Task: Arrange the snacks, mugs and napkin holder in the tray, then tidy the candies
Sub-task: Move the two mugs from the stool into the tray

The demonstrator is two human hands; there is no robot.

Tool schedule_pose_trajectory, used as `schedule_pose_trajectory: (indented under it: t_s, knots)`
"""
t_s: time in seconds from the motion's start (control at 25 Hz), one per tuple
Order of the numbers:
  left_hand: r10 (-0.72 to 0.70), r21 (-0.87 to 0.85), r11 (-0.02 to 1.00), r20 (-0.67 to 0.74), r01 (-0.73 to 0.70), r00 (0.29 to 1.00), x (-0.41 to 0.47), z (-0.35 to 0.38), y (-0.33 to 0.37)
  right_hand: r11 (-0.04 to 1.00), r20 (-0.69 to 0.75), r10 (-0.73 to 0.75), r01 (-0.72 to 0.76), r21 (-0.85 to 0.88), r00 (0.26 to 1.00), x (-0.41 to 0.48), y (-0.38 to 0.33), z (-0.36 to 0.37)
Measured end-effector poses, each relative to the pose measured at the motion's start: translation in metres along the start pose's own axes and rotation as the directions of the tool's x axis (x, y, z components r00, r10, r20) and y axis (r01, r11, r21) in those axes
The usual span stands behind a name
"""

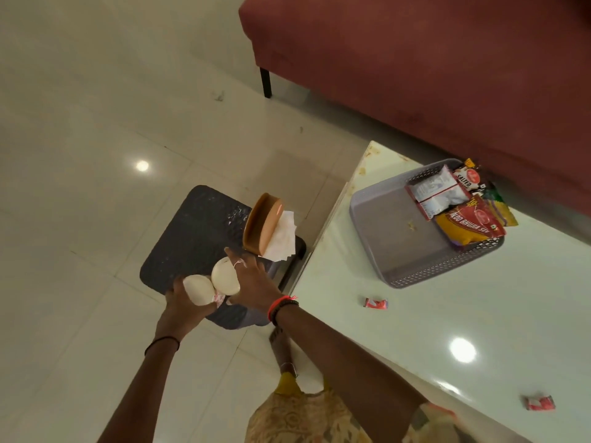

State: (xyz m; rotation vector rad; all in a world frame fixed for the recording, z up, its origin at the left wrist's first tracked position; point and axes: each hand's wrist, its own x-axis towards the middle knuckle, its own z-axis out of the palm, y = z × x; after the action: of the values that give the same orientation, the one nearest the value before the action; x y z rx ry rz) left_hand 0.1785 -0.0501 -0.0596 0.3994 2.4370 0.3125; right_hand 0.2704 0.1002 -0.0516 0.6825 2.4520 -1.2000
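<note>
White mugs sit over a black stool, beside a tan napkin holder, grey tray, red candies and maroon sofa.

Both arms stretched forward and down, left hand curled with fingers closed around a white mug, right hand with fingers spread against a second white mug, bands on both wrists

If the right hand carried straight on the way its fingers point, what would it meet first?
Most likely the napkin holder standing on the dark stool. The right hand, resting on a white mug, points up the picture toward it. Depth is uncertain; it might pass over.
</note>
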Motion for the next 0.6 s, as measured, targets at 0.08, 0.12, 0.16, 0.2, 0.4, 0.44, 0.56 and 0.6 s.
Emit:
schedule_pose_trajectory:
  t_s: [0.08, 0.12, 0.16, 0.2, 0.4, 0.44, 0.56, 0.6]
  knots:
    - [0.068, 0.057, 0.996, -0.005, -0.068, 0.998, 0.0, 0.001, -0.006, 0.999, 0.016, 0.002, -0.002, -0.038, 1.0, 0.008, -0.001, 0.005]
    - [0.086, 0.064, 0.994, -0.014, -0.085, 0.996, -0.002, 0.0, -0.005, 0.999, 0.012, 0.008, -0.007, -0.034, 1.0, 0.01, -0.001, 0.006]
    - [0.083, 0.047, 0.995, -0.015, -0.082, 0.996, -0.003, -0.003, -0.004, 1.0, 0.001, 0.012, -0.012, -0.027, 1.0, 0.011, -0.002, 0.008]
    - [0.075, 0.028, 0.997, -0.019, -0.075, 0.997, -0.005, -0.005, -0.003, 1.0, -0.013, 0.013, -0.014, -0.028, 1.0, 0.012, -0.002, 0.01]
    - [0.044, -0.025, 0.999, -0.021, -0.044, 0.999, -0.025, -0.021, 0.001, 0.998, -0.02, 0.067, -0.068, -0.018, 0.998, 0.002, -0.003, 0.017]
    - [0.044, -0.031, 0.999, -0.028, -0.045, 0.999, -0.033, -0.026, 0.003, 0.997, -0.036, 0.083, -0.082, 0.012, 0.996, -0.005, -0.004, 0.017]
    - [0.023, -0.043, 0.999, 0.0, -0.023, 1.0, -0.054, -0.038, 0.011, 0.975, -0.109, 0.174, -0.156, 0.156, 0.979, -0.033, -0.001, 0.017]
    - [0.019, -0.046, 0.999, 0.023, -0.018, 1.0, -0.06, -0.04, 0.016, 0.961, -0.143, 0.22, -0.189, 0.203, 0.965, -0.042, 0.002, 0.014]
